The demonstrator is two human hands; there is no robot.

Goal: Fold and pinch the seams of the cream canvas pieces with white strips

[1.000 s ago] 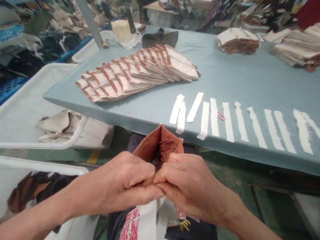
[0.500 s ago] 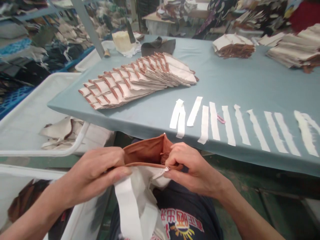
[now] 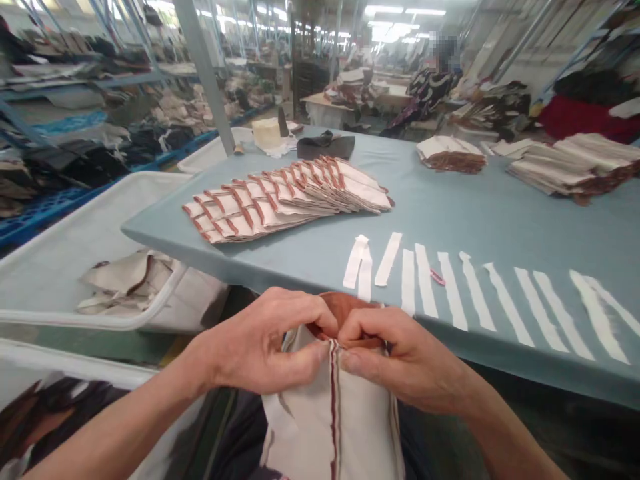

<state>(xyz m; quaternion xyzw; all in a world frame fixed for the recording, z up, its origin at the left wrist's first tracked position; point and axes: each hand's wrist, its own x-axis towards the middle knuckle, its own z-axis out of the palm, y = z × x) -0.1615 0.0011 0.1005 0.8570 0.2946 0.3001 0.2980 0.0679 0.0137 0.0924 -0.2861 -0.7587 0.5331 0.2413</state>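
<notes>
Both my hands pinch the top edge of a cream fabric piece (image 3: 330,420) with a rust-brown lining, held over my lap just below the table's near edge. My left hand (image 3: 265,343) grips the left side of the edge, fingers curled. My right hand (image 3: 400,360) grips the right side, thumb and fingers pressed together. A dark red seam line runs down the cream face between them. The brown lining shows only as a small fold behind my fingers.
The grey-blue table (image 3: 450,213) carries a fanned row of cream and brown pieces (image 3: 285,197), a line of white strips (image 3: 475,290) near its front edge, and stacks at the far right (image 3: 575,167). White bins (image 3: 70,267) stand at left. A person sits far behind.
My hands have come back together and the brown lining, open wide before, is now folded in, with the cream face showing. The view has tilted upward.
</notes>
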